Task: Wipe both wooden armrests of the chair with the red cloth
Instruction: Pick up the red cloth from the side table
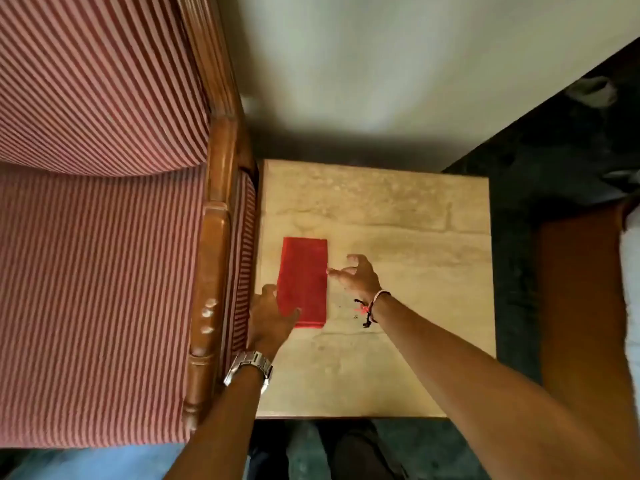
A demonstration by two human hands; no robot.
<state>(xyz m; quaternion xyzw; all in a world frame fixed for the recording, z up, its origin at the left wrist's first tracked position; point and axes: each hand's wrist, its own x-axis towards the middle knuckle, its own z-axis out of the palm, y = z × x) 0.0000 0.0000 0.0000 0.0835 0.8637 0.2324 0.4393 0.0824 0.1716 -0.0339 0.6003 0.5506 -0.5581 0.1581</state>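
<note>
Bottom of frame: both forearms reach up into the shot from the lower edge. Left one wears a metal watch [247, 368], right one a thread bracelet [372, 306].

Left hand [268, 322] sits at the lower left corner of the red cloth [304, 278]. Thumb lies over the cloth's bottom edge, touching it, not closed on it. Grip reads as released.

Right hand [358, 275] is just right of the cloth, fingers curled and spread, one fingertip at the cloth's right edge. Grip empty, nothing pinched.

The cloth lies flat on the table [398, 209], centre-left of frame, near the table's left edge. Folded into a neat upright rectangle, plain red, no creases showing. Looks soft and light.

Armrest [211, 258] runs vertically left of centre, just beside the table: glossy brown carved wood with glare spots. Striped seat cushion [97, 271] fills the left side.

Progress call: very start. Cloth not lifted, no armrest being wiped. Only one armrest in view; the other is outside the frame. Left to do: pick up, wipe both.

Top of frame: pale wall, dark floor at right.
</note>
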